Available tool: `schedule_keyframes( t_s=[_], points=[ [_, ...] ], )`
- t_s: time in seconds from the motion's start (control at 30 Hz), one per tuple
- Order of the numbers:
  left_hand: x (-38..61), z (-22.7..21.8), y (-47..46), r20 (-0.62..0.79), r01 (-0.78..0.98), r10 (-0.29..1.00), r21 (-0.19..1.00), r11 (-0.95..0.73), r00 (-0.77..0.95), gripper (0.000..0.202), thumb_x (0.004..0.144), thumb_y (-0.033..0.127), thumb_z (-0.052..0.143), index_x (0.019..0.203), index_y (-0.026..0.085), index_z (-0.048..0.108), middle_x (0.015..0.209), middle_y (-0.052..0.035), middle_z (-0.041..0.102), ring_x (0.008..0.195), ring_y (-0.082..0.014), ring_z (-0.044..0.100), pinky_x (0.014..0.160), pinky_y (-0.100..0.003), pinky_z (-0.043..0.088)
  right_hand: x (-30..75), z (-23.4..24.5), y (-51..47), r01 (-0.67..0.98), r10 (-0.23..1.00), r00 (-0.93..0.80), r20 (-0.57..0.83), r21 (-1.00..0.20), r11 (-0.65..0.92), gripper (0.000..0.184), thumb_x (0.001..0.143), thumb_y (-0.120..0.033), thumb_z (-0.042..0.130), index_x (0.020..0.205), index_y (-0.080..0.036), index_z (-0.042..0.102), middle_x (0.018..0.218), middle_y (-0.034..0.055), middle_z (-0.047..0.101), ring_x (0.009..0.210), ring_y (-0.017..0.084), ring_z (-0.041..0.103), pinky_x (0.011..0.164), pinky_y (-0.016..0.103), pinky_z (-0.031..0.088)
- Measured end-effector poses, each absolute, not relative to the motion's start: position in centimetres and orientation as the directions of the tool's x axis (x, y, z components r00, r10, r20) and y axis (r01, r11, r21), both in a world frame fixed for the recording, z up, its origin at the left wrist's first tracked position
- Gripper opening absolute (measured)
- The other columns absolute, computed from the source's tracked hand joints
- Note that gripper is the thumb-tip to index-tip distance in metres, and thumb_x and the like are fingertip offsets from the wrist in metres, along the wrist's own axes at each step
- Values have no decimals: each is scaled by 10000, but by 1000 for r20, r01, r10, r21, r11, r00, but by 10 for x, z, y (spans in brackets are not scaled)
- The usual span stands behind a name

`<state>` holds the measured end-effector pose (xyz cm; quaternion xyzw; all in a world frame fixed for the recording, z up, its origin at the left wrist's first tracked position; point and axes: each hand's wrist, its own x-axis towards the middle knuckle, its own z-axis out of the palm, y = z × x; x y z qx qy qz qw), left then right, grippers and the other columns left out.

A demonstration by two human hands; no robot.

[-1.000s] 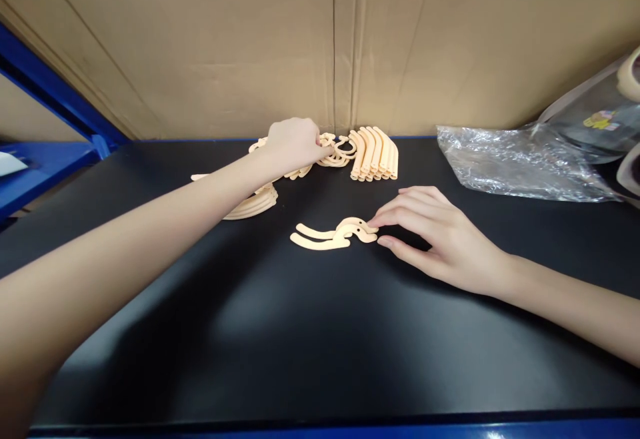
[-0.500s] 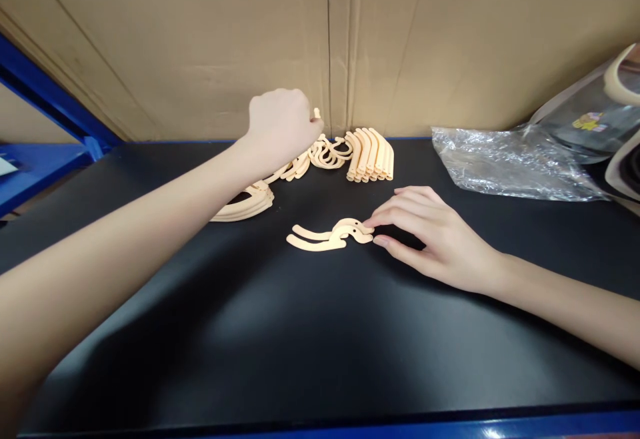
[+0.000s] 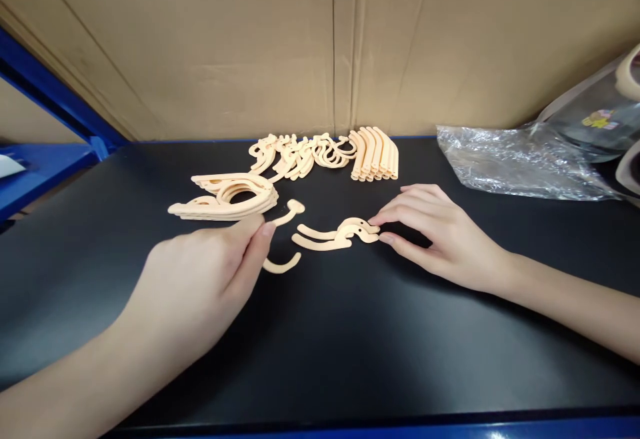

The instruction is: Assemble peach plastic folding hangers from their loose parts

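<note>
My left hand (image 3: pixel 200 285) is closed in a pinch on a beige plastic hook piece (image 3: pixel 289 212). One end of it is flared and points up and right; a curved end shows below the fingers, and its middle is hidden. My right hand (image 3: pixel 433 235) has thumb and forefinger at the right ends of two curved beige plastic hanger pieces (image 3: pixel 330 235). These lie side by side on the black tabletop (image 3: pixel 350 345), overlapping, with small dark holes near their right ends.
Behind my left hand is a stack of beige hanger frames (image 3: pixel 225 199). Several loose curved parts (image 3: pixel 295 155) and a pile of bent beige bars (image 3: pixel 375 153) lie along the cardboard wall (image 3: pixel 225 45). Clear plastic bags (image 3: pixel 525 162) lie at the right.
My left hand has come back from the parts by the wall toward me, now with the hook piece in it. My right hand stays at the two curved pieces.
</note>
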<state>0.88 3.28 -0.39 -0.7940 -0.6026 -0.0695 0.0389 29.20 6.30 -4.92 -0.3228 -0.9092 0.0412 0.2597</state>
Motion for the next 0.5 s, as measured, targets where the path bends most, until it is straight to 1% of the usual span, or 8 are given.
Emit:
schedule_keyframes(
  t_s=[0.1, 0.2, 0.3, 0.4, 0.5],
  points=[
    [-1, -13, 31, 116, 960, 955, -97, -261, 272, 383, 918, 364, 249, 617, 221, 437, 430, -7, 501, 361, -192, 483, 403, -254, 212, 291, -49, 63, 566, 609, -656, 446, -244, 788, 137, 927, -224, 535, 1049, -207, 593, 995, 29, 681, 926, 172, 601, 952, 390, 377],
    [-1, -19, 35, 81, 936, 954, -233, -264, 289, 373, 928, 334, 281, 636, 214, 478, 477, -28, 562, 399, -219, 540, 407, -247, 167, 291, -49, 64, 575, 624, -641, 448, -259, 776, 124, 922, -223, 544, 1033, -208, 596, 993, 26, 683, 930, 172, 598, 931, 381, 386],
    [3, -23, 40, 82, 903, 947, -335, -268, 312, 384, 940, 328, 299, 633, 206, 496, 527, -48, 598, 438, -233, 571, 409, -253, 141, 290, -46, 64, 596, 647, -610, 457, -272, 755, 121, 925, -234, 538, 1026, -215, 602, 989, 29, 682, 940, 182, 597, 922, 388, 393],
    [6, -22, 44, 133, 870, 927, -412, -271, 351, 365, 928, 325, 320, 641, 195, 505, 576, -75, 608, 469, -230, 575, 412, -258, 142, 290, -40, 64, 652, 685, -566, 459, -261, 712, 122, 933, -257, 522, 1015, -223, 606, 985, 35, 682, 954, 203, 599, 924, 410, 395],
    [12, -17, 47, 220, 839, 889, -478, -260, 401, 300, 904, 303, 340, 688, 188, 513, 595, -79, 582, 478, -216, 545, 417, -265, 168, 294, -33, 72, 736, 735, -529, 425, -201, 646, 142, 924, -295, 521, 997, -220, 616, 985, 54, 669, 925, 234, 593, 870, 422, 423]
  ],
)
